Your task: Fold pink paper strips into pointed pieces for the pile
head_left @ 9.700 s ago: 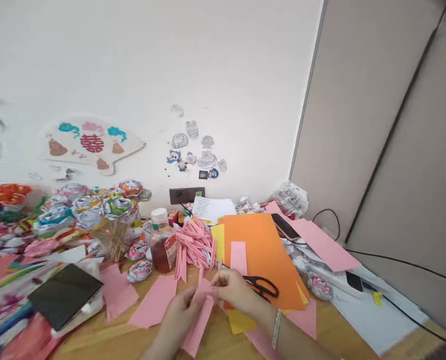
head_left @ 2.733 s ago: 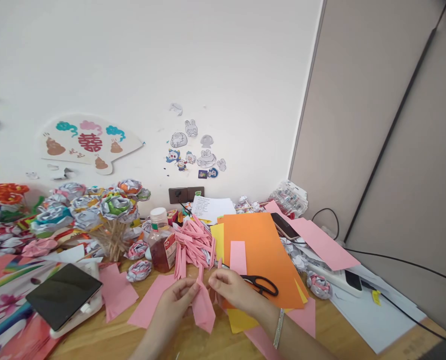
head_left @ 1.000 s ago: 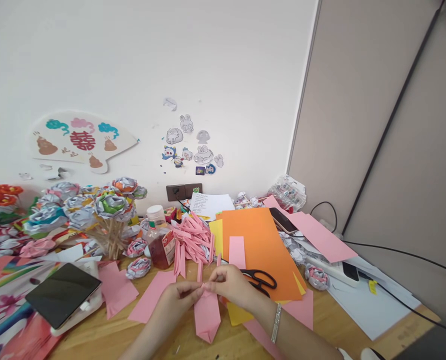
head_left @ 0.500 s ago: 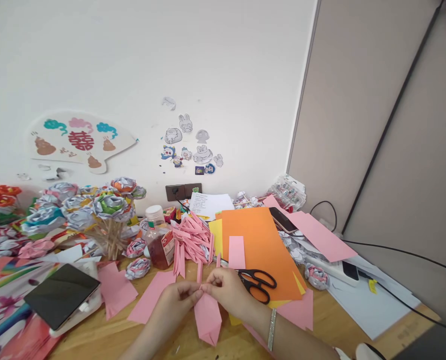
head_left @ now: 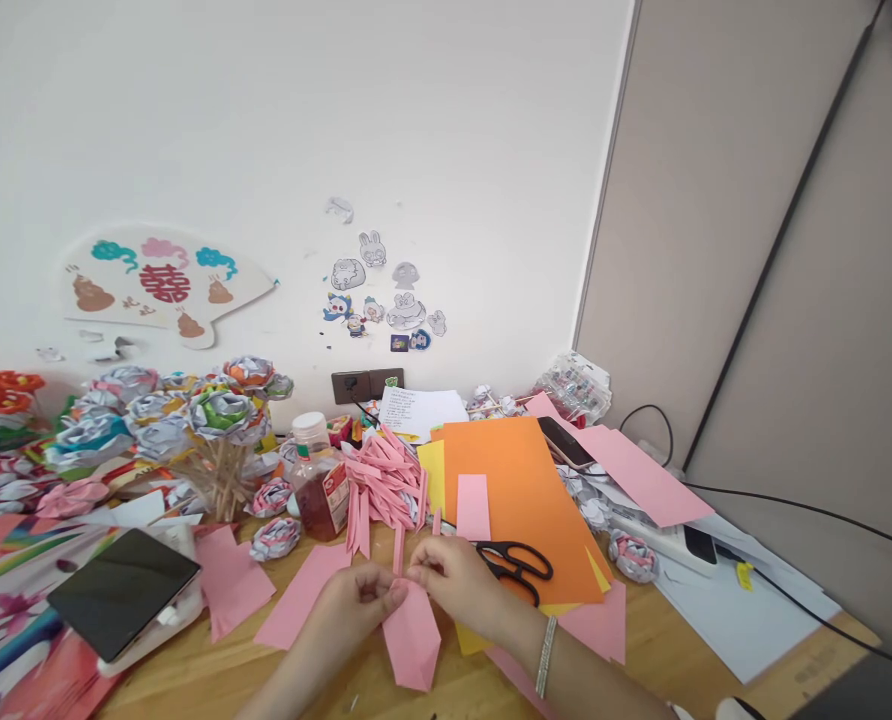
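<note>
A folded piece of pink paper (head_left: 414,645) hangs from my fingers over the front of the wooden table, its lower end creased to a blunt point. My left hand (head_left: 362,598) pinches its top edge between thumb and fingers. On the other side of that edge, my right hand (head_left: 452,578) grips the paper with thumb and forefinger close together. Just beyond my hands lies a heap of folded pink paper strips (head_left: 386,475). Black-handled scissors (head_left: 521,570) rest beside my right wrist, partly on an orange sheet (head_left: 517,500).
A bottle of reddish liquid (head_left: 318,495) stands left of the heap. Paper flowers (head_left: 225,415) crowd the back left. A dark tablet (head_left: 125,590) lies at the left, and pink sheets (head_left: 303,600) lie nearby. A phone (head_left: 564,440), cables and white paper (head_left: 746,610) occupy the right.
My right hand has shifted slightly away from my left, opening a small gap between the fingertips. The pink paper has swung slightly left, and its lower end looks flatter.
</note>
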A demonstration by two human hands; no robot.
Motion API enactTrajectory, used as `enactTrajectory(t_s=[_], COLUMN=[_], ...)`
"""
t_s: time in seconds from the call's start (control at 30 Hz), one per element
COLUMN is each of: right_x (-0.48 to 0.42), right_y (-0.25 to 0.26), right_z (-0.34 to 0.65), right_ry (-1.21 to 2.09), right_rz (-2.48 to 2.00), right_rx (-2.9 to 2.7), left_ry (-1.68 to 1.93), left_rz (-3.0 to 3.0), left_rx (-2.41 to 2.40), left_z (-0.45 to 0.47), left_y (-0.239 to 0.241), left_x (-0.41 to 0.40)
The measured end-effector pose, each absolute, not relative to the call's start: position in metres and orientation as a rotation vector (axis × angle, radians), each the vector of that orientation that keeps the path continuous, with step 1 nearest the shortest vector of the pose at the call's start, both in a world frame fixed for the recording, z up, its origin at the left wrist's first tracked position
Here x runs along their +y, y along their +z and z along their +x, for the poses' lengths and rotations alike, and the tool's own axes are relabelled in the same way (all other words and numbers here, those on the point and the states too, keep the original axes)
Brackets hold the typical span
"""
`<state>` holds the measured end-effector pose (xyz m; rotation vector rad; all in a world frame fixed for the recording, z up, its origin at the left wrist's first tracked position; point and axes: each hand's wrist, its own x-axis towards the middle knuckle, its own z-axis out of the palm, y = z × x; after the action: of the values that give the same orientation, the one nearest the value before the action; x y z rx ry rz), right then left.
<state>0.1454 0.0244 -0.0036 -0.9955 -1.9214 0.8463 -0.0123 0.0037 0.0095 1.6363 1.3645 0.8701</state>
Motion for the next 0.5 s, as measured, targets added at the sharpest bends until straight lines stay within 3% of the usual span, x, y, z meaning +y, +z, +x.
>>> enactTrajectory(t_s=[0.37, 0.5], right_x=[0.0272, 0.0263], right_y=[-0.0071, -0.0044], right_z=[0.1482, 0.1508], right_ry=[0.738, 0.858], right_rz=[-0.961, -0.911], right_rx=[-2.111, -2.023], left_ry=[0.922, 1.024], left_rz=[1.607, 1.591], left_rx=[1.341, 1.334], left_z=[-0.0120, -0.0143], left_y=[0.0049, 0.0037], left_x=[0.0043, 0.0056])
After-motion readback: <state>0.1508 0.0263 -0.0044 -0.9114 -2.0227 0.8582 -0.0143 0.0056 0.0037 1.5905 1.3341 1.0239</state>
